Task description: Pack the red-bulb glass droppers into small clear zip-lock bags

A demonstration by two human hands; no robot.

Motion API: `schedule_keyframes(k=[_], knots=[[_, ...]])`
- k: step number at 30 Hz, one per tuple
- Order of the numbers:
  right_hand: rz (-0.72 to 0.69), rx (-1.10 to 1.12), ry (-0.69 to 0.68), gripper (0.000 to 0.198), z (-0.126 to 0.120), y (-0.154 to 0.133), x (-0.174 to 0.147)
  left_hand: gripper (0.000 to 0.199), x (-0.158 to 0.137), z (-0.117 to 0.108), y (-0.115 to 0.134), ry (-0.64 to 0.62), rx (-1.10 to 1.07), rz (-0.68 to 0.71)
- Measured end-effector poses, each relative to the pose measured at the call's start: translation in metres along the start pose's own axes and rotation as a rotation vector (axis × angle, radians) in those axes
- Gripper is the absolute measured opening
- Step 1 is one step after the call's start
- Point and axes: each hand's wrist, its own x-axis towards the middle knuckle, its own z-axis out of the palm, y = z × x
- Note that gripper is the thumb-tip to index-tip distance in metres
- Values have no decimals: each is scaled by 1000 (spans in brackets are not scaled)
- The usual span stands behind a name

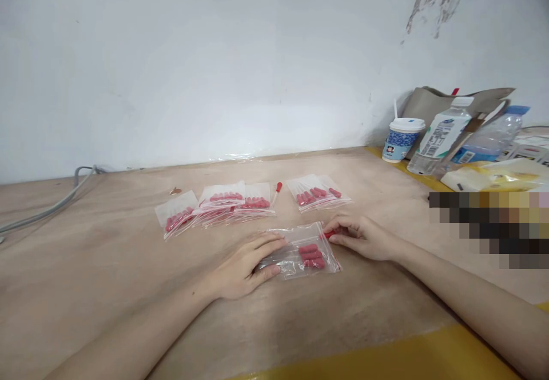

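Observation:
A clear zip bag lies in the middle of the table, with several red-bulbed droppers inside. My left hand rests across the bag's left end, fingers stretched out and thumb apart. At the bag's right edge, my right hand pinches another red-bulbed dropper; its tip end is at the bag's mouth. One loose dropper with a clear tube lies farther back, between a group of filled zip bags and two or so more filled bags on its right.
A grey cable runs along the left side. At the back right stand a paper cup with a straw, a water bottle, a blue-capped bottle and a grey bag. Yellow tape marks the front edge; a wall closes the back.

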Motion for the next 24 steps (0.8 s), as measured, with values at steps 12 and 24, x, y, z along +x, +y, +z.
schedule_keyframes(k=[12, 24], knots=[[157, 297, 210, 21, 28, -6, 11, 45, -1, 0, 0, 3, -9, -5], [259, -83, 316, 11, 0, -6, 73, 32, 0, 1, 3, 49, -111, -41]])
